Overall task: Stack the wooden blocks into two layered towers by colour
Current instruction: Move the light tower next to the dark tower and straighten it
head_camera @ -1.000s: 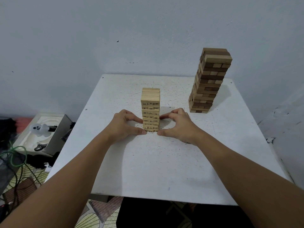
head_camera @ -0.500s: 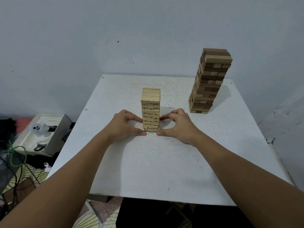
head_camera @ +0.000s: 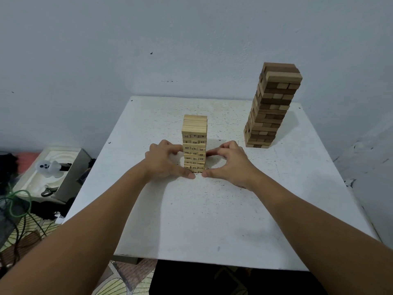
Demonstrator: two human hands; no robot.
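Note:
A pale wooden block tower [head_camera: 195, 133] with printed numbers stands upright mid-table. My left hand [head_camera: 163, 161] cups its lower left side, index finger on the side and thumb at the front of the base. My right hand [head_camera: 228, 165] mirrors it on the right, fingertip on the side and thumb tip at the base. The two thumbs nearly meet in front of the bottom blocks. A taller tower of mixed dark and tan blocks [head_camera: 271, 107] stands at the back right, leaning slightly, apart from both hands.
The white speckled table [head_camera: 202, 220] stands against a grey wall; its edges are close at left, right and front. On the floor at left lie a white tray with a ghost figure [head_camera: 50, 167], scissors and green cables [head_camera: 14, 207].
My left thumb has slid a little inward along the base of the pale tower. Both towers and my right hand stand as before.

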